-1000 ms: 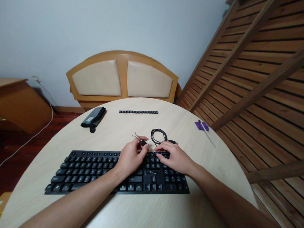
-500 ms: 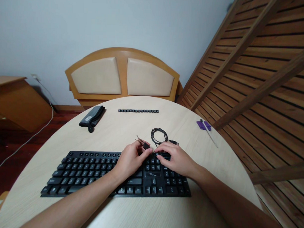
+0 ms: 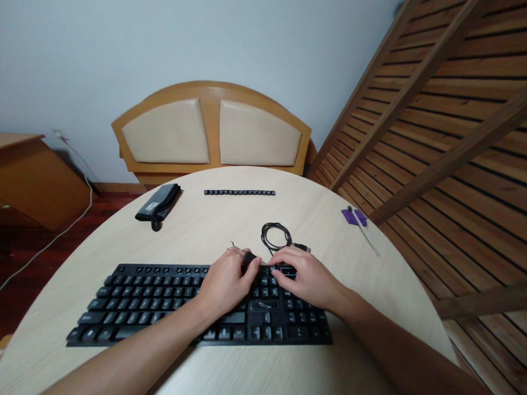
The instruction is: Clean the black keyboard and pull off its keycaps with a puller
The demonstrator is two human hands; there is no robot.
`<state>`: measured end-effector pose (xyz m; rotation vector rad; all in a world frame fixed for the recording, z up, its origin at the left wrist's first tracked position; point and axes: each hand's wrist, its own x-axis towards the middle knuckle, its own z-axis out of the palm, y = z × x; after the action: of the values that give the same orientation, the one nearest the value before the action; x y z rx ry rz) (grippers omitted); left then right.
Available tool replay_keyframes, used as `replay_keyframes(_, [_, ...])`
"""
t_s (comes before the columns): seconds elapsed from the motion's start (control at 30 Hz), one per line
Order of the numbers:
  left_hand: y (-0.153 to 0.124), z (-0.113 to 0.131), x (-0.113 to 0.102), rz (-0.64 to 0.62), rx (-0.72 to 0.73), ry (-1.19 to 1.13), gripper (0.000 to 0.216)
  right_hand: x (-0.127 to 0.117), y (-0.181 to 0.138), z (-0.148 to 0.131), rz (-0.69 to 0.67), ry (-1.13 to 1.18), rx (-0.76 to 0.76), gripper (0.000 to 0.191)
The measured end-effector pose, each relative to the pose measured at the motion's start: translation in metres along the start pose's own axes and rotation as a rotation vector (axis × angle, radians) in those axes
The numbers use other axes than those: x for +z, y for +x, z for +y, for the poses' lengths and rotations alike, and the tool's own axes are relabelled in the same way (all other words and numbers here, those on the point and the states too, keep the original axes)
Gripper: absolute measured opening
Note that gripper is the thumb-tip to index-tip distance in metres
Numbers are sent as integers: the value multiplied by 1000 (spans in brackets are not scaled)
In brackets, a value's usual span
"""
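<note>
My left hand (image 3: 226, 280) is closed around a keycap puller (image 3: 249, 257) with a black block for a grip and thin bent wires. One wire end sticks up past the fingers; the other reaches toward the keyboard's upper edge. My right hand (image 3: 301, 275) rests over the upper right of the black keyboard (image 3: 259, 306), thumb and index finger bent close together near the puller's wire tip. What lies between those fingertips is too small to tell. Along the keyboard's top row several keys are in place, partly hidden by my hands.
A row of loose black keycaps (image 3: 240, 192) lies at the back of the round table (image 3: 228, 219). Behind the keyboard sits a coiled USB cable (image 3: 264, 238). A dark folded pouch (image 3: 158, 204) is at left; a thin brush (image 3: 366, 233) on a purple cloth (image 3: 349, 216) at right.
My left hand has turned over and lowered toward the keys, tilting the keycap puller with it. The right hand stays nearly where it was. The keyboard has shifted slightly in view.
</note>
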<state>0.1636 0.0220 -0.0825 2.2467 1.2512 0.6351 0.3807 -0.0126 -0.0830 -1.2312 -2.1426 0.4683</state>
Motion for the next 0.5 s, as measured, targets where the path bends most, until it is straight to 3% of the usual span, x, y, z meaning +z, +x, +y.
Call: replay_keyframes(0.5, [1,3,-3,-71,-33,-100,42,1,0,1,-37,4,62,13])
